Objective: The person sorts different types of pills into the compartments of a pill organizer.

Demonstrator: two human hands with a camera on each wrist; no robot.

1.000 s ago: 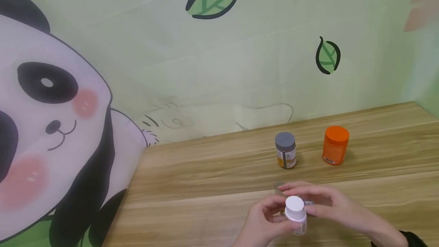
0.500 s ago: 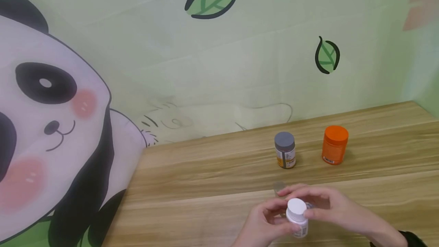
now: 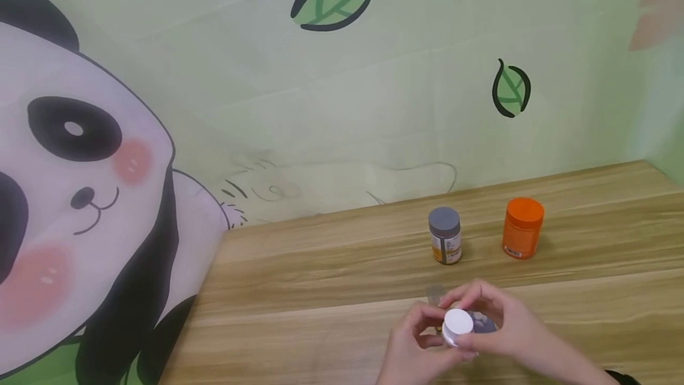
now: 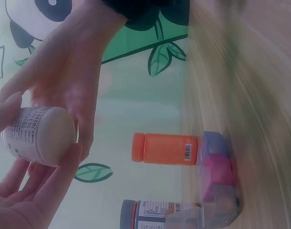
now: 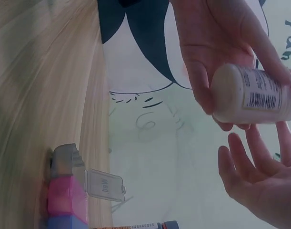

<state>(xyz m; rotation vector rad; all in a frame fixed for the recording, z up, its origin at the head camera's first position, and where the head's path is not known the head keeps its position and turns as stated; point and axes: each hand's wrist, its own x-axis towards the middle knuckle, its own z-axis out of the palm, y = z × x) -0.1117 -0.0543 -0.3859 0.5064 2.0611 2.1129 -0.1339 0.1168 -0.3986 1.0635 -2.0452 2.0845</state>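
Note:
A small white pill bottle (image 3: 458, 322) with a white cap is held up near the table's front edge. My left hand (image 3: 414, 343) grips its body from the left, fingers and thumb around it. My right hand (image 3: 499, 316) is at the cap from the right, its thumb and fingers curled round it. In the left wrist view, the bottle (image 4: 40, 136) shows its base and printed label. A barcode shows on the bottle (image 5: 259, 95) in the right wrist view. Behind the hands sits a pill organizer (image 5: 66, 195) with grey, pink and blue compartments; a clear lid (image 5: 105, 185) marked "Wed" stands open.
A grey-capped bottle (image 3: 445, 235) and an orange bottle (image 3: 522, 228) stand upright farther back on the wooden table (image 3: 299, 290). A green cloth backdrop (image 3: 331, 106) with a panda (image 3: 80, 195) and leaves rises along the back and left.
The bottle has tipped so its cap faces the head camera and its body is mostly hidden. My right hand's knuckles have risen and its thumb has come round the cap's front.

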